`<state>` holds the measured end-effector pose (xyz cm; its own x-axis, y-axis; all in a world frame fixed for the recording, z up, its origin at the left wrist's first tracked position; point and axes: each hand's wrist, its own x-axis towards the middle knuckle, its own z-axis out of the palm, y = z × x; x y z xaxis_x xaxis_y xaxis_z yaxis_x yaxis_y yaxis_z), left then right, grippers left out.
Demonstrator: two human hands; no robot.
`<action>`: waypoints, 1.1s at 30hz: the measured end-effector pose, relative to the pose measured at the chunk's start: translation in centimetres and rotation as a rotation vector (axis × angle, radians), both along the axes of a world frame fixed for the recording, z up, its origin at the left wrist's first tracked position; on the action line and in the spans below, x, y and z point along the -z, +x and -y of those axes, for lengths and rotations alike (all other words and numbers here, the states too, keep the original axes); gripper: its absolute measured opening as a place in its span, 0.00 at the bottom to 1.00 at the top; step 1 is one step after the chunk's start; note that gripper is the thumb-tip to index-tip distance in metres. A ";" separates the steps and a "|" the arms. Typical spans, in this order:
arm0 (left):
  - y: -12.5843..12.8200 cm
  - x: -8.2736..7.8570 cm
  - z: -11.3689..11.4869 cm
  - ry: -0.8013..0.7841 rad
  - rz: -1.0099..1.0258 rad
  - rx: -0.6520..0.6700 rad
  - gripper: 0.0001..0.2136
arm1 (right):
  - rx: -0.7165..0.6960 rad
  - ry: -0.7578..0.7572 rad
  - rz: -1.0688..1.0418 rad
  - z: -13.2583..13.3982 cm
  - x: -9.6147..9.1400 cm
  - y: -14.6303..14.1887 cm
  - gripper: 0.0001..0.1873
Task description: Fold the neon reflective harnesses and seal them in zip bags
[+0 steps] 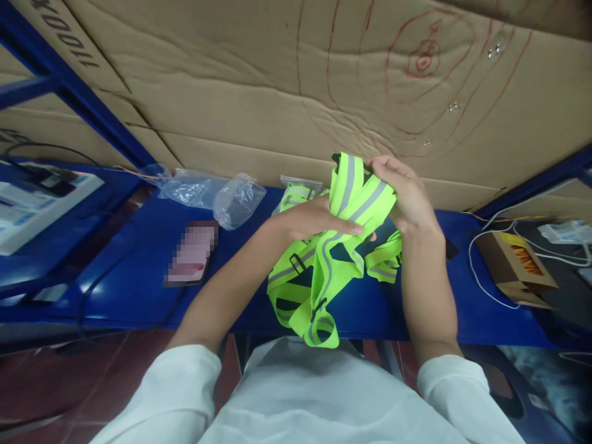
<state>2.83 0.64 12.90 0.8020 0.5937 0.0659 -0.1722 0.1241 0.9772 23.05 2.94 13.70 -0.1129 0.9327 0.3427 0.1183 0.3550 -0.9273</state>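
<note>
A neon yellow-green reflective strap vest (324, 271) with grey stripes hangs between both my hands above a blue table (139, 277). My left hand (319, 221) lies along the folded straps, fingers stretched to the right and pressing them. My right hand (402, 188) is curled round the upper bundle of straps, gripping it. Loose loops with black buckles dangle toward my white shirt. More of the same strapping lies on the table under my right forearm.
Behind my hands a bagged vest (296, 191) and crumpled clear plastic bags (208, 191) lie on the table. A phone (192, 253) rests at left. A small brown carton (515, 265) and white cables (481, 271) sit right. Cardboard sheets (287, 80) form the back wall.
</note>
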 end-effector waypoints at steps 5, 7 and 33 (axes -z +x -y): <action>-0.3 0.4 -0.8 0.046 -0.015 -0.022 0.16 | 0.143 0.327 0.382 0.9 -0.7 0.3 0.18; -0.6 0.4 -1.1 0.067 -0.049 -0.032 0.15 | 0.043 0.346 0.439 1.9 -1.3 0.3 0.21; -0.1 2.1 -1.4 0.084 -0.180 -0.014 0.21 | -0.031 -0.042 -0.036 1.1 -1.4 1.1 0.22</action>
<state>2.68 2.00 10.82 0.7970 0.6034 -0.0274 0.0047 0.0393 0.9992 24.16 1.83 15.14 -0.1300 0.9425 0.3078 0.0745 0.3189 -0.9449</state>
